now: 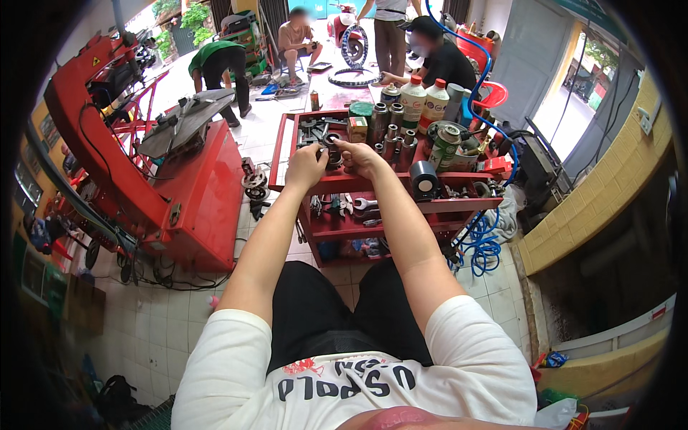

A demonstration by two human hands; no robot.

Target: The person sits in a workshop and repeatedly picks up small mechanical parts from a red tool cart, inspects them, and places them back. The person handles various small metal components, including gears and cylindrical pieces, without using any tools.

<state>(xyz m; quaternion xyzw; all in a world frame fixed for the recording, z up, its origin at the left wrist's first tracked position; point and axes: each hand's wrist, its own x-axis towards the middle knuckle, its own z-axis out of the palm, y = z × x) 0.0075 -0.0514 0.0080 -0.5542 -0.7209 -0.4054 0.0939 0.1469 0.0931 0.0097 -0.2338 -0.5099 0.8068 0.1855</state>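
Both my arms reach forward over the top tray of a red tool cart (pixel 282 158). My left hand (pixel 307 168) and my right hand (pixel 364 160) are closed, thumbs toward each other, around a small dark ring-shaped metal part (pixel 331 139). My fingers hide some of it, so its exact kind is unclear. Just beyond lie loose metal tools (pixel 311 130) in the tray's left corner. To the right of my right hand stand several upright steel sockets (pixel 391 140), with a small box (pixel 357 129) behind them.
Bottles (pixel 413 99) and a green spray can (pixel 446 147) crowd the cart's right side; wrenches (pixel 364 204) lie on its lower shelf. A red tyre-changing machine (pixel 193 193) stands left. A blue hose (pixel 486 247) coils on the floor at right. Several people work farther off.
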